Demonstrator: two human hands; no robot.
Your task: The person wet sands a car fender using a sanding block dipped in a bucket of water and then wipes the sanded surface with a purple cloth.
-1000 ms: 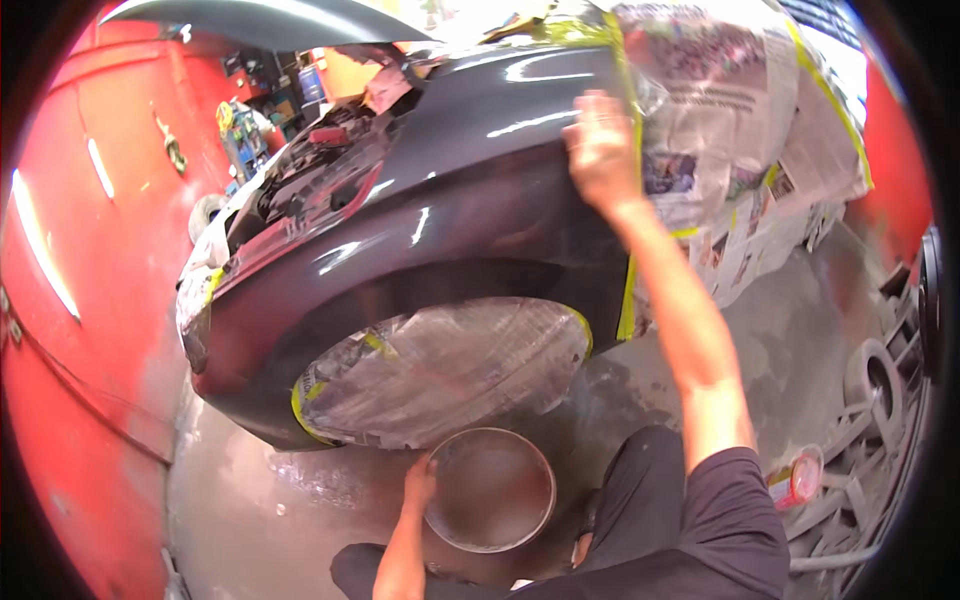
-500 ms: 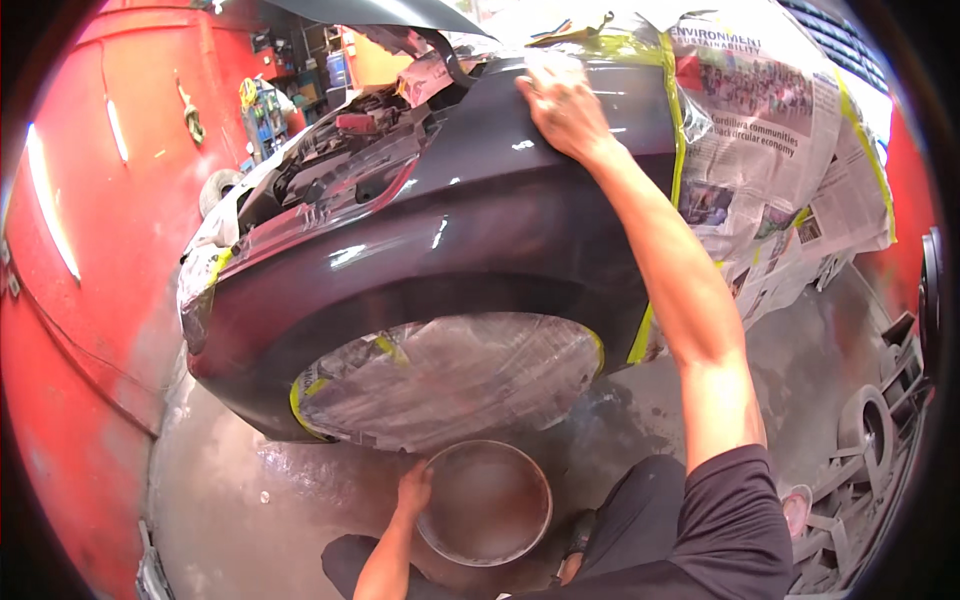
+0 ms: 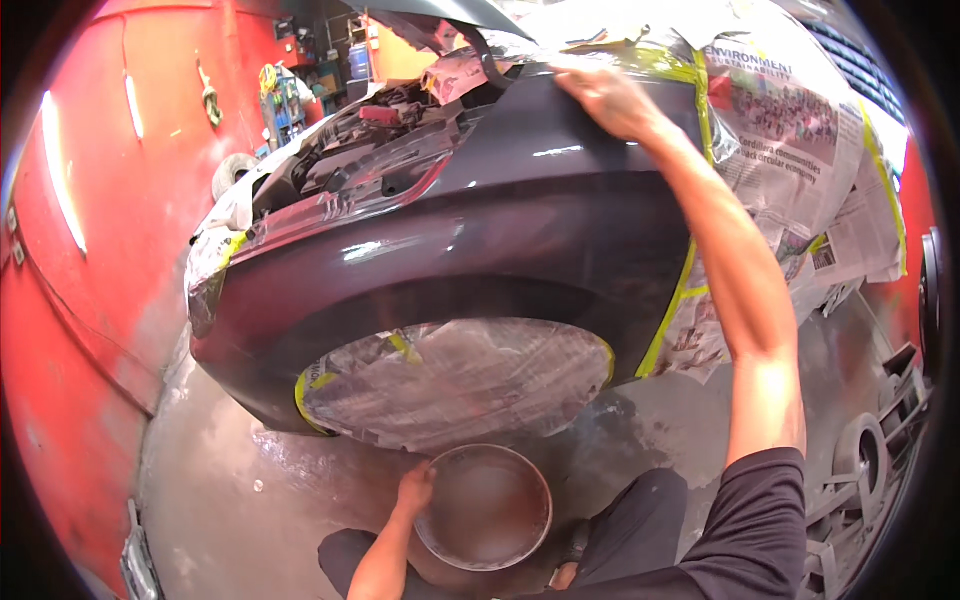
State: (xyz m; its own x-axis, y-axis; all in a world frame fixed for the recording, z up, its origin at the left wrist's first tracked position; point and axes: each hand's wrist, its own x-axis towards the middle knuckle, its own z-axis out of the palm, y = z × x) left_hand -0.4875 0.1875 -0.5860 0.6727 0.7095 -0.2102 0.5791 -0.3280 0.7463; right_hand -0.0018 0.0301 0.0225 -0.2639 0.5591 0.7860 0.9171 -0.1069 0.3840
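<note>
My left hand (image 3: pixel 416 488) is closed on the rim of a round, shallow basin (image 3: pixel 484 508) held low between my knees. Murky greyish-brown liquid seems to fill it. My right arm reaches far forward, and my right hand (image 3: pixel 612 100) presses on the upper edge of a dark grey car fender (image 3: pixel 400 250). Its fingers are bent and close together; anything under them is hidden. The fender is glossy in streaks and duller elsewhere. Below it, the wheel opening is covered with masking sheet (image 3: pixel 470 375) edged in yellow-green tape.
Newspaper (image 3: pixel 780 130) and tape cover the car behind the fender. The engine bay (image 3: pixel 370 150) lies exposed under a raised hood (image 3: pixel 440 12). A red wall (image 3: pixel 90 330) stands at left. Tyre-like rings and grey parts (image 3: pixel 862 450) line the right side. The concrete floor (image 3: pixel 220 500) looks wet in patches.
My right hand has slid slightly right and down in view along the fender's top, partly as the whole view shifted. My left hand stays on the basin's rim.
</note>
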